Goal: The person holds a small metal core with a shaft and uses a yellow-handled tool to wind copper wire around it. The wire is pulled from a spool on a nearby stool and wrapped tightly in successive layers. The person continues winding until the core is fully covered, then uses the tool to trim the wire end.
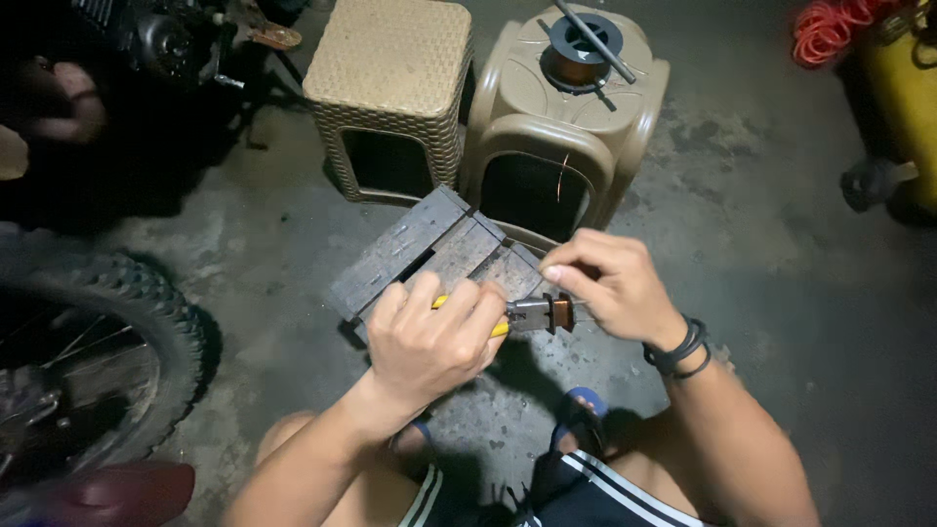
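Left hand (429, 337) clenches yellow-handled pliers (522, 314) (jaws gripping small copper coil (561, 312)); right hand (610, 283) pinches coil.

Bare forearms; black wristband (680, 348) – apparently doubled – on the right wrist; dark shorts (586, 493) with white side stripes; blue sandal (583, 408).

Two stools (390, 88); one pliers (522, 312); one spool (578, 54)

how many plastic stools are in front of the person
2. A woven-pattern tan stool stands beyond the wooden block, on the left; a smooth beige stool stands right beside it, carrying a spool of copper wire. More may sit outside the view.
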